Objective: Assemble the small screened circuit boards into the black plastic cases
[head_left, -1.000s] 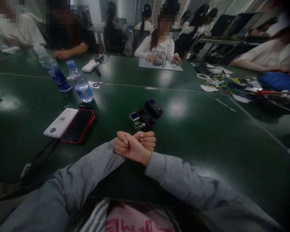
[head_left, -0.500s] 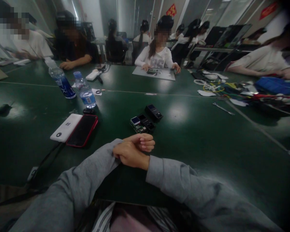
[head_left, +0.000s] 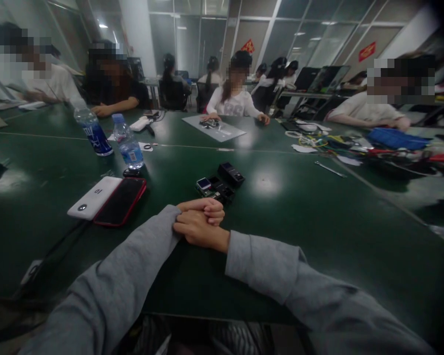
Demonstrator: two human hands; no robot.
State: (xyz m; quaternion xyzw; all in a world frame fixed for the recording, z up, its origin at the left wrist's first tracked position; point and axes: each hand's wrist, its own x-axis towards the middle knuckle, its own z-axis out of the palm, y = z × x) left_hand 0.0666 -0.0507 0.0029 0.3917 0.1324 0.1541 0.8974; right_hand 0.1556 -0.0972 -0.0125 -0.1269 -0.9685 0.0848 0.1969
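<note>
Both my hands rest together on the dark green table [head_left: 299, 207], grey sleeves down to the wrists. My left hand [head_left: 204, 205] lies with its fingers pressed together and lightly curled, holding nothing. My right hand [head_left: 194, 230] is folded over it at the wrist, fingers closed. Just beyond the fingertips sits a small circuit board with black modules [head_left: 214, 187], and a separate black module [head_left: 232, 173] lies behind it.
To the left lie a red-cased phone [head_left: 120, 201] and a white power bank [head_left: 93, 197] with a cable. Two water bottles [head_left: 128, 143] stand behind them. Other people sit around the table. Wires [head_left: 318, 140], a metal tool [head_left: 329, 168] and a blue case [head_left: 395, 138] lie far right.
My hands have gone from crossed fists to lying flatter, one folded over the other. My view has tilted upward, showing more of the room.
</note>
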